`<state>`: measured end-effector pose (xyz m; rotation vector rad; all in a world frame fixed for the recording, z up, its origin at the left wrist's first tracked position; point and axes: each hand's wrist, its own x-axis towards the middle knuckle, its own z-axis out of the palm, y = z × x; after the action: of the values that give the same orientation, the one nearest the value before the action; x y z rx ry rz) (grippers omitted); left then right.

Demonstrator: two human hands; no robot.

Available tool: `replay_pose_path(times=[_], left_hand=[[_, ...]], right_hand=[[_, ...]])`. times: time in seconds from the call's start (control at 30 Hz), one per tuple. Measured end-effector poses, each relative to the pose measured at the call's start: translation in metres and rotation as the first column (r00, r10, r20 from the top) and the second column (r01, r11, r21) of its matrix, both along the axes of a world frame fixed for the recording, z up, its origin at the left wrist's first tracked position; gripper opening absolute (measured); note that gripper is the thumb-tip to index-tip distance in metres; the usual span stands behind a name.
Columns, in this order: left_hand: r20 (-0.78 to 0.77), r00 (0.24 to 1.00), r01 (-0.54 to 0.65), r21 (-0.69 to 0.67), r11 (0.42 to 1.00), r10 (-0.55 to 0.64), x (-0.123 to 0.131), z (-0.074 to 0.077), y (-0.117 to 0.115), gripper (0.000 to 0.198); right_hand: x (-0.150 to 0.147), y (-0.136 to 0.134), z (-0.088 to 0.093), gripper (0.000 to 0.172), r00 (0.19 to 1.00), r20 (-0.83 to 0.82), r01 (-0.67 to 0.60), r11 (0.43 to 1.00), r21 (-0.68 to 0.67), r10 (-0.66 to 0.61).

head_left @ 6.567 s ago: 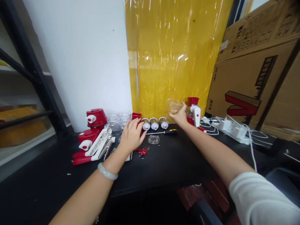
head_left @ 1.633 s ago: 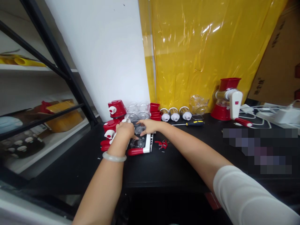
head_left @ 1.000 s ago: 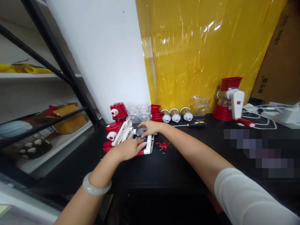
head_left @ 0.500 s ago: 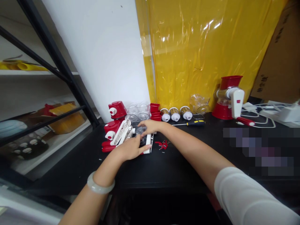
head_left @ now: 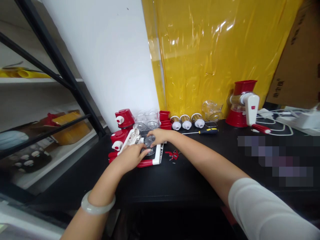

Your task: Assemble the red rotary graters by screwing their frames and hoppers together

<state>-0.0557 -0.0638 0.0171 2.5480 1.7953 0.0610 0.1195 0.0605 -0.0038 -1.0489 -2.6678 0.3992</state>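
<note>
A clear plastic part (head_left: 149, 141) with round edges lies low over the black table, between my hands. My right hand (head_left: 160, 136) reaches in from the right with curved fingers and thumb closed on it. From the left, my left hand (head_left: 131, 156) has its thumb and fingertips at the part's near left edge, gripping it there. Close around are white crank handles with red grips: one white arm (head_left: 158, 155) with a red grip (head_left: 145, 163) on the near side, another white arm (head_left: 130, 138) to the left. Fingers hide some of the clear part.
Red grinder bases (head_left: 125, 118) and clear cups (head_left: 152, 117) stand behind. Three drum graters (head_left: 186, 122), a screwdriver (head_left: 208, 131) and small red pieces (head_left: 173, 154) lie to the right. An assembled drum grinder (head_left: 241, 106) stands farther right. A black-framed shelf (head_left: 82, 100) borders the left.
My left hand has shifted left and its thumb has come off the white arm, uncovering the red grip. My right hand stays at the clear part.
</note>
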Motion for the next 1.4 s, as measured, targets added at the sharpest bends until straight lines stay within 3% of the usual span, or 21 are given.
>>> replay_pose_path(times=[0.27, 0.53, 0.9, 1.03, 1.2, 1.4], left_hand=[[-0.205, 0.978, -0.015, 0.046, 0.999, 0.024, -0.009, -0.007, 0.014, 0.035], [-0.172, 0.984, 0.054, 0.013, 0.998, -0.052, 0.005, 0.0, 0.008, 0.024], [-0.186, 0.98, 0.094, 0.106, 0.99, -0.074, 0.019, -0.001, 0.009, 0.017], [-0.196, 0.98, 0.046, 0.135, 0.99, -0.019, 0.019, 0.002, 0.01, 0.026], [-0.177, 0.981, -0.069, 0.065, 0.995, 0.08, -0.009, 0.016, 0.018, 0.026], [-0.214, 0.961, 0.148, -0.133, 0.98, -0.174, -0.018, 0.01, 0.021, 0.03]], right_hand=[[0.001, 0.005, -0.003, 0.072, 1.0, -0.004, -0.017, 0.999, -0.033, 0.017], [0.001, 0.01, -0.007, 0.072, 0.999, -0.031, -0.03, 0.999, -0.038, 0.028], [0.001, 0.008, -0.004, 0.069, 0.999, -0.041, -0.004, 0.998, -0.066, 0.001], [0.002, 0.007, -0.003, 0.068, 0.999, -0.053, -0.012, 0.999, -0.051, 0.009], [0.002, 0.007, -0.002, 0.071, 0.998, -0.061, -0.01, 0.997, -0.079, 0.006], [0.003, 0.004, 0.0, 0.072, 0.997, -0.072, 0.006, 0.995, -0.095, -0.013]])
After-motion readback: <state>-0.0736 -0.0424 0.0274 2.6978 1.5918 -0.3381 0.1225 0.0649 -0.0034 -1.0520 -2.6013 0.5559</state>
